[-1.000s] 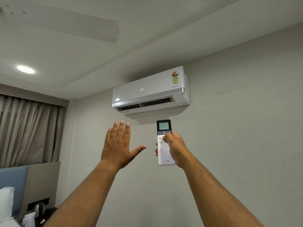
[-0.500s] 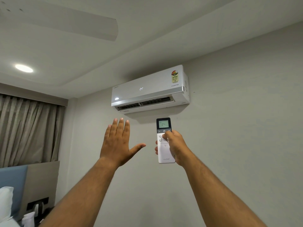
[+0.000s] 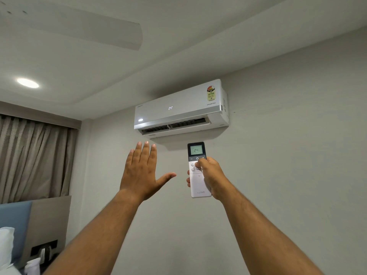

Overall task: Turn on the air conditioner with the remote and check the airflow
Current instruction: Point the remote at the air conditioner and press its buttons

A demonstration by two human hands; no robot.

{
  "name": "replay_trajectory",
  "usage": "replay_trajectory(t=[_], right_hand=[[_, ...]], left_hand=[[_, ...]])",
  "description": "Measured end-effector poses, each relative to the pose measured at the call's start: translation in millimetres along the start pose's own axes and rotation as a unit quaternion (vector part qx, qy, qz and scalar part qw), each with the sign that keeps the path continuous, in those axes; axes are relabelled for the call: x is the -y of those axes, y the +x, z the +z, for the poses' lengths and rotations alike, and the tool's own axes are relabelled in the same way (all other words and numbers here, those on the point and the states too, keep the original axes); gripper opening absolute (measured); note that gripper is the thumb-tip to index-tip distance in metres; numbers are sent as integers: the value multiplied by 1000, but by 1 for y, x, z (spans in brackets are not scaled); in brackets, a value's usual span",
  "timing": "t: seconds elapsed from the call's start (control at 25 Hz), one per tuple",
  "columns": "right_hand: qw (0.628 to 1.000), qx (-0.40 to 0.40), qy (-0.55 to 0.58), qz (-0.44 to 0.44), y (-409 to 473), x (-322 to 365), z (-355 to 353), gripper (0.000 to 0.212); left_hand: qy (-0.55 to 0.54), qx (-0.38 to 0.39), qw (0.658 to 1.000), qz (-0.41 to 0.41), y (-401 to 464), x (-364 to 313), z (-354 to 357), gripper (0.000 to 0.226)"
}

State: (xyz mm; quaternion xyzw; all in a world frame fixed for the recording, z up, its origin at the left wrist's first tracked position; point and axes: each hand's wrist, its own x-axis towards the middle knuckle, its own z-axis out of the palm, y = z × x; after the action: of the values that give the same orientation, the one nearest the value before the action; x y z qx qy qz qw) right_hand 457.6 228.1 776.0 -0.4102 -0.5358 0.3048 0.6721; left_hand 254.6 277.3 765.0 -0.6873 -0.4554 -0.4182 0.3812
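A white wall-mounted air conditioner [image 3: 178, 108] hangs high on the wall, its front showing 24 and its bottom louvre open. My left hand [image 3: 142, 173] is raised flat below the louvre, fingers together, thumb out, holding nothing. My right hand [image 3: 208, 176] grips a white remote [image 3: 198, 183] held upright under the unit. The remote's dark top screen reads 24, and my thumb rests on the buttons just below it.
A ceiling fan blade [image 3: 83, 30] and a lit round ceiling light [image 3: 27, 82] are overhead. Beige curtains [image 3: 33, 157] hang at the left above a bed headboard [image 3: 39, 221] and white pillow [image 3: 6, 245]. Bare grey wall fills the right.
Both hands have stayed nearly still. The view has shifted slightly, and my left hand has edged a little up toward the louvre.
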Motion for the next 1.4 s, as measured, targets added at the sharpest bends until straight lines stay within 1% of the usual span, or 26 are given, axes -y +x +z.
replay_trajectory(t=[0.12,0.68,0.88,1.04,1.2,1.4], right_hand=[[1000,-2,-6,0,0,0,1,15],[1000,-5,-1,9,-1,-3,7,21],[1000,-11,3,2,-1,1,4,15],[1000,-21,16,4,0,0,0,19],[999,-32,1,12,2,-1,-3,24],[1000,-30,-2,10,0,-1,-5,22]], left_hand=[[0,-1,1000,0,-1,2,2,106],[-1,1,1000,-8,-1,5,2,109],[-1,0,1000,-8,1,3,3,110],[-1,-2,1000,-8,3,-1,2,110],[-4,1,1000,-9,2,-4,4,110],[1,4,1000,-8,1,-4,4,109]])
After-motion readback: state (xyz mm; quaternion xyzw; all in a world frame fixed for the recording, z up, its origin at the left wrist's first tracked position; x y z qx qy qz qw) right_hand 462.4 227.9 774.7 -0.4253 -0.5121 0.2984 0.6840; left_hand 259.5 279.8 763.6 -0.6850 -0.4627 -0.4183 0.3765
